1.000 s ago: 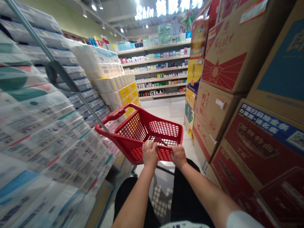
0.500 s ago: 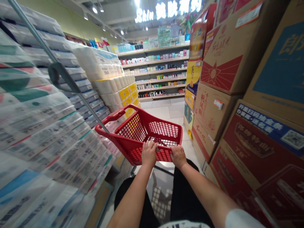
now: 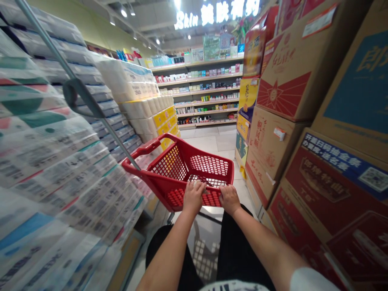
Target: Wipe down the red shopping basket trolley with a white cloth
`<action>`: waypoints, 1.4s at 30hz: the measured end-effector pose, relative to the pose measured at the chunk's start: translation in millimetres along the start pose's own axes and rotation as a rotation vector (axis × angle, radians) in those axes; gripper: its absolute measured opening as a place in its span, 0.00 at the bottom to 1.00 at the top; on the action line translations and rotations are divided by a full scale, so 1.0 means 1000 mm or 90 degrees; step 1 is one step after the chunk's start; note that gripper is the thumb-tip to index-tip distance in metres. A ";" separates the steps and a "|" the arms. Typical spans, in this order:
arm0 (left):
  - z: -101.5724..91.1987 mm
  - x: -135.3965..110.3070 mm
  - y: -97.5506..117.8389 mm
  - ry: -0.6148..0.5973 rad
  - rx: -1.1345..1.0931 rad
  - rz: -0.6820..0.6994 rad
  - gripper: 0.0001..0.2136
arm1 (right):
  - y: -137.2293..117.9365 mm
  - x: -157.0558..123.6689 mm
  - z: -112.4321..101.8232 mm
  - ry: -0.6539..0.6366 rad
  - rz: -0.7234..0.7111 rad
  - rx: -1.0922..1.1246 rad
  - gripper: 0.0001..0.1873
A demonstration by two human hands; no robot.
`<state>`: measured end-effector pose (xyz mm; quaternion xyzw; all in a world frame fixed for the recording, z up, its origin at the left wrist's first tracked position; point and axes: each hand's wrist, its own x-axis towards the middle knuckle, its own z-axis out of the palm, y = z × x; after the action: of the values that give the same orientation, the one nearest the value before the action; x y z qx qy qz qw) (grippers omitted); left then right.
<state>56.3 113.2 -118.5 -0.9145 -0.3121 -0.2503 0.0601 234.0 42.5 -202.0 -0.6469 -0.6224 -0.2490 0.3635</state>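
Note:
A red plastic shopping cart (image 3: pixel 157 186) stands sideways in front of me, its handle toward the left. My left hand (image 3: pixel 194 195) is closed over the rim of the near side wall. Farther right on that same rim, close to the cart's front corner, my right hand (image 3: pixel 229 198) grips with its fingers curled over the edge. Light floor shows through the basket's holes. From the cart's handle end a grey metal pole (image 3: pixel 113 135) slants up to the left, with a dark grey clamp (image 3: pixel 81 97) on it.
Tall stacks of wrapped paper packs (image 3: pixel 60 173) line the left, with toilet roll packs (image 3: pixel 136 91) beyond. Liquor cartons (image 3: pixel 279 141) are piled up on the right. Shelves of small boxed goods (image 3: pixel 209 87) cross the far end of the tiled floor (image 3: pixel 209 142).
The view has shifted very slightly, so everything sits a little farther right. Both hands stay on the cart's rim.

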 end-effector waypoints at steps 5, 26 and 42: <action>0.004 -0.004 0.011 0.034 -0.010 -0.068 0.20 | -0.003 0.002 -0.002 0.025 -0.004 -0.005 0.14; -0.017 -0.021 0.021 -0.038 -0.021 -0.067 0.22 | -0.008 -0.003 -0.028 -0.112 -0.042 0.004 0.18; -0.004 -0.027 0.057 -0.006 -0.031 -0.032 0.21 | -0.028 -0.005 -0.049 -0.165 0.038 0.136 0.25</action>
<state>70.4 51.8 -126.0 -0.9086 -0.3291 -0.2553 0.0300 212.7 0.2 -171.0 -0.6493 -0.6678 -0.0846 0.3540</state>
